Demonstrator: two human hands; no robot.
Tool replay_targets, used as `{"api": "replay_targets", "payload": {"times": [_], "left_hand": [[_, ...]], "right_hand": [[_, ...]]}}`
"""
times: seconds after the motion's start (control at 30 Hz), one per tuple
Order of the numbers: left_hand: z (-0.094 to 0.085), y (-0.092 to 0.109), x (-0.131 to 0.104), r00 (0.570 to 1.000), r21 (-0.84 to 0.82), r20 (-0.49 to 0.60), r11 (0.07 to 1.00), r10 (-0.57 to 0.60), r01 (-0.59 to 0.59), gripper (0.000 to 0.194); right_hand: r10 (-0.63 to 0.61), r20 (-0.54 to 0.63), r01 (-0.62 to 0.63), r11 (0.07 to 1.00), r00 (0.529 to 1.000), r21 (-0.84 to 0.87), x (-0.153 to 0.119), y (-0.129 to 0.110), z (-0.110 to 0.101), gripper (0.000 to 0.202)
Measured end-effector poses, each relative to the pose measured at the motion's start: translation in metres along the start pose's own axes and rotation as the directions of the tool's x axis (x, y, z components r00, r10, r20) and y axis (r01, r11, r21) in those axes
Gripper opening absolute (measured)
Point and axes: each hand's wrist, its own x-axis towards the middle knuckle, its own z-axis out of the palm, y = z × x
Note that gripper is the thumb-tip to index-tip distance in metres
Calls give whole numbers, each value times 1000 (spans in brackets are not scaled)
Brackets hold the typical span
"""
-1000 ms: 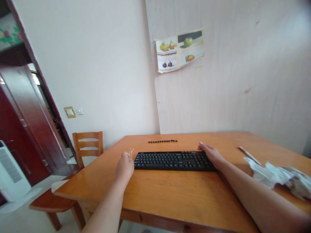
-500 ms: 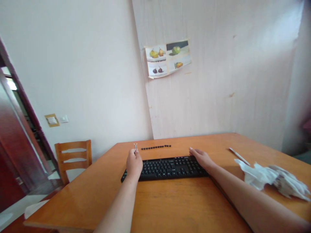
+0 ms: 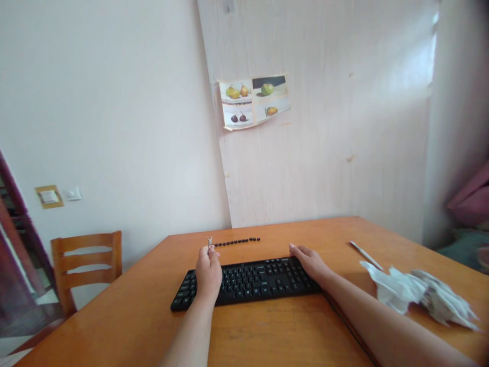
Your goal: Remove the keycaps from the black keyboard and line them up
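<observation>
Keyboard: black, long, slab-shaped, with ranks of small keys; at 6 o'clock, on the counter;
Left hand: pinching a thin metallic clip;
Right hand: laid on the keyboard's 3 o'clock end; cannot tell whether gripping;
Wood: smooth, orange-brown;
Black pieces: small, lined up at the keyboard's 12 o'clock;
Tissue: white, crumpled, 3 o'clock
</observation>
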Motion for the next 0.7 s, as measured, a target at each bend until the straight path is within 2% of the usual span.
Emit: {"api": "replay_targets", "payload": {"times": [0.23, 0.7], "left_hand": [[-5, 12, -4, 1000, 62, 13, 998, 27, -28, 30], [-8, 6, -2, 1000, 61, -5, 998, 21, -20, 33]], "right_hand": [[-14, 4, 14, 1000, 1000, 19, 0, 1, -1, 48], [14, 20, -14, 1000, 1000, 1, 2, 6, -1, 55]]}}
